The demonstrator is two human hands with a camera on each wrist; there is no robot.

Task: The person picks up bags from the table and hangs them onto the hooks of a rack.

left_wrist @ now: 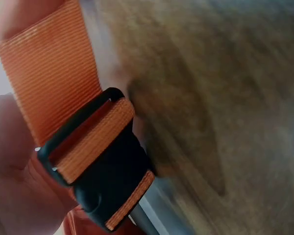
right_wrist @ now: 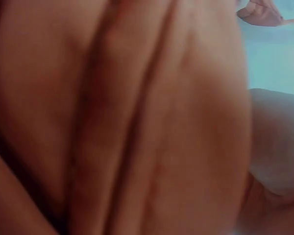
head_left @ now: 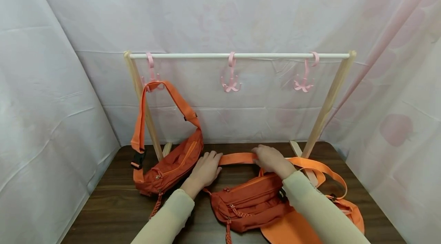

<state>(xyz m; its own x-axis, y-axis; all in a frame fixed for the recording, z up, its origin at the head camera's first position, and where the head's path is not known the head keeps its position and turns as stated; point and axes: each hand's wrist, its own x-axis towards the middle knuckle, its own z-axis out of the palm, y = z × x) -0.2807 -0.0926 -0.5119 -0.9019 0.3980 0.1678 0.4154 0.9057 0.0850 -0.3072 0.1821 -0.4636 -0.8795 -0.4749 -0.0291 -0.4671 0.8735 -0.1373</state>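
Observation:
A rust-red waist bag (head_left: 253, 203) with an orange strap (head_left: 237, 158) lies on the table in the head view. My left hand (head_left: 206, 169) grips the strap's left part; in the left wrist view a black buckle (left_wrist: 112, 181) sits on the orange webbing (left_wrist: 54, 73) beside my fingers. Further right along the same strap, my right hand (head_left: 273, 159) pinches it above the bag. The right wrist view is filled by blurred reddish-brown fabric (right_wrist: 157, 122). A second rust-red waist bag (head_left: 175, 161) hangs by its strap from the left pink hook (head_left: 151, 67), its body low beside my left hand.
A white rail (head_left: 193, 56) on wooden legs (head_left: 327, 106) spans the back, with pink hooks in the middle (head_left: 231, 75) and at right (head_left: 304, 75). Another orange bag (head_left: 355, 213) lies at the right, partly under my sleeve, by an orange flat piece (head_left: 293, 230). Pale curtains surround the table (head_left: 103, 202).

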